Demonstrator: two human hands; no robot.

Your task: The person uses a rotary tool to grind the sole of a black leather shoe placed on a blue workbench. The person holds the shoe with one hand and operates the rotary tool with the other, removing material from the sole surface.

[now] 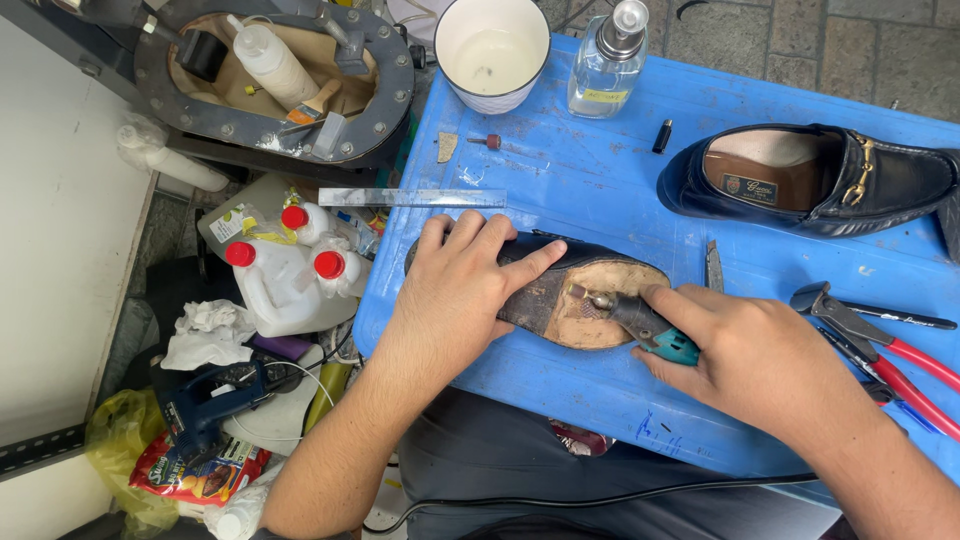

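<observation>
Left hand [455,290] is lying spread, pressing down the upturned shoe [560,290] at bench [600,170] centre; right hand [745,355] is pinching a grinder [640,325] on its sole. Other shoe [815,180] sitting at 2 o'clock.

Bare left hand [455,295] and right hand [750,350], forearms uncovered (no sleeves, gloves, rings or watch showing). Dark grey trousers across the lap below.

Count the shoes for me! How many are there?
2: one shoe lies sole-up under the left hand; the other shoe stands at the table's right side.
</observation>
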